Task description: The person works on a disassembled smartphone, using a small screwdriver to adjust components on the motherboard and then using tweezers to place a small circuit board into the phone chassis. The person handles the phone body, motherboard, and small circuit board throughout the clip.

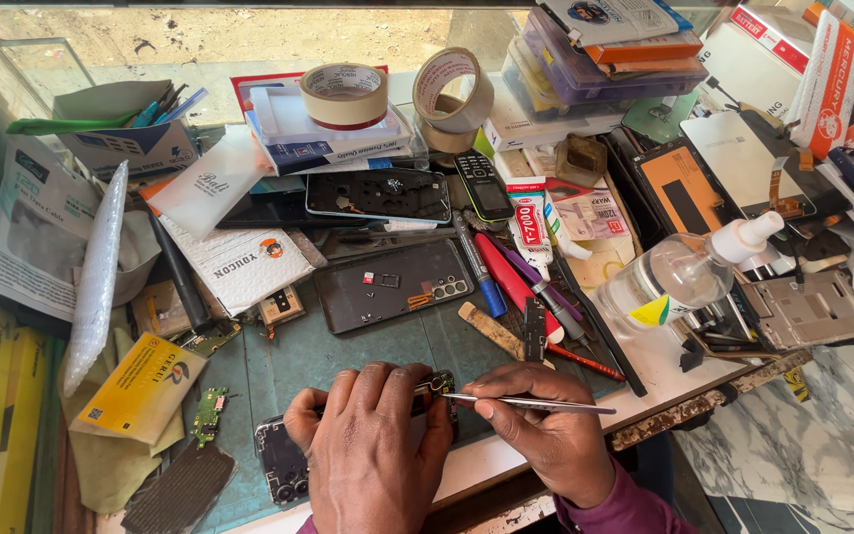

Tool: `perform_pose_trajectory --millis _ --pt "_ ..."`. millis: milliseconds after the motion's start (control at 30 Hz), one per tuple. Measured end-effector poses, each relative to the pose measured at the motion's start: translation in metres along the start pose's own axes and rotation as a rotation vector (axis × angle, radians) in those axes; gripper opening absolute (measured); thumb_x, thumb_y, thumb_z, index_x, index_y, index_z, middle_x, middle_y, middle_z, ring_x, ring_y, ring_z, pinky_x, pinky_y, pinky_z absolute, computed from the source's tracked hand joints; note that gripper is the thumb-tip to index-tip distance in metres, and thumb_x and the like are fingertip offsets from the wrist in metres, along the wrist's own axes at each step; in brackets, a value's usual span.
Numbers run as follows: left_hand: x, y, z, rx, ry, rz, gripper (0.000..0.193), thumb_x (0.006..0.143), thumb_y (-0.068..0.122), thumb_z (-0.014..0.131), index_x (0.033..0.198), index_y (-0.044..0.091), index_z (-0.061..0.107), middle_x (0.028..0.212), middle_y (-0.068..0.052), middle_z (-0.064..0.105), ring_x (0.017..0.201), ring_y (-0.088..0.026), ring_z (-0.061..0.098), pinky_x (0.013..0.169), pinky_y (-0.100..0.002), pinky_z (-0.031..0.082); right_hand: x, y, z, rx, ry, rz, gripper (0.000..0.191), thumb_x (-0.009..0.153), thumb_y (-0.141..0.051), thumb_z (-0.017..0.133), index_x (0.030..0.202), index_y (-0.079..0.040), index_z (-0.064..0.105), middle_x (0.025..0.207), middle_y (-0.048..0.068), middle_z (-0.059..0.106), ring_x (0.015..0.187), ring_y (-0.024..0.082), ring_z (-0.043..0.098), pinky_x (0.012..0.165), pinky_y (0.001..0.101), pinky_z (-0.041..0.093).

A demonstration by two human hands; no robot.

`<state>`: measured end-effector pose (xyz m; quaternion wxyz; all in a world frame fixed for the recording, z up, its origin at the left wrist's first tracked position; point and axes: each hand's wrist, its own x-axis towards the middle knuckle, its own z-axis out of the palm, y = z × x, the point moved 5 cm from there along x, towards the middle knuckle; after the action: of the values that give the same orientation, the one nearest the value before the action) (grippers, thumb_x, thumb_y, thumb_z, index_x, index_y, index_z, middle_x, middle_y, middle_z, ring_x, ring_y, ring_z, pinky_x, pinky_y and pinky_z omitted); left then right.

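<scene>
Left hand (373, 450) clamped over opened phone (284, 465) at near edge of cluttered surface (664, 371), right hand (546, 430) pinched shut on metal tweezers (536, 402), tips at phone's top end, both hands nearly touching, spray bottle (679, 272) well apart.

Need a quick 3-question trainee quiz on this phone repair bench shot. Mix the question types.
1. True or false: the right hand holds metal tweezers.
2. Which lies just beyond the hands? A) an opened phone back shell B) a laptop C) a mug
3. Fill in: the left hand steadies an opened ____ on the mat.

Key: 1 true; 2 A; 3 phone.
</scene>
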<state>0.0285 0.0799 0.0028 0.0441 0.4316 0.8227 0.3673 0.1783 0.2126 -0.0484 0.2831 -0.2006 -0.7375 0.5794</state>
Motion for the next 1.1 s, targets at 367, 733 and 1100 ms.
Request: perform_pose_trajectory --millis 367,733,1100 --pt "0.000 0.000 -0.002 0.014 -0.028 -0.026 0.034 0.076 0.026 0.078 0.107 0.014 0.075 0.094 -0.004 0.068 0.094 -0.025 0.064 0.085 -0.045 0.036 -0.003 -0.017 0.009 -0.168 0.020 -0.159 0.012 0.091 -0.009 0.076 0.100 -0.001 0.076 0.103 0.013 0.079 0.093 0.018 0.076 0.079 0.0286 0.062" --pt "0.002 0.002 -0.002 0.029 -0.031 -0.047 0.032 0.076 0.026 0.078 0.106 0.015 0.075 0.093 -0.003 0.068 0.093 -0.023 0.064 0.087 -0.046 0.033 -0.003 -0.014 0.009 -0.191 0.040 -0.130 0.013 0.090 -0.007 0.077 0.101 -0.001 0.077 0.102 0.013 0.079 0.092 0.018 0.077 0.078 0.0283 0.062" --pt "0.001 0.001 -0.002 0.008 -0.041 -0.026 0.033 0.077 0.026 0.077 0.108 0.014 0.075 0.095 -0.004 0.068 0.095 -0.023 0.064 0.084 -0.043 0.037 -0.001 -0.001 0.002 -0.020 -0.013 -0.058 0.011 0.091 -0.006 0.077 0.100 -0.001 0.077 0.105 0.014 0.078 0.097 0.019 0.076 0.083 0.0301 0.062"
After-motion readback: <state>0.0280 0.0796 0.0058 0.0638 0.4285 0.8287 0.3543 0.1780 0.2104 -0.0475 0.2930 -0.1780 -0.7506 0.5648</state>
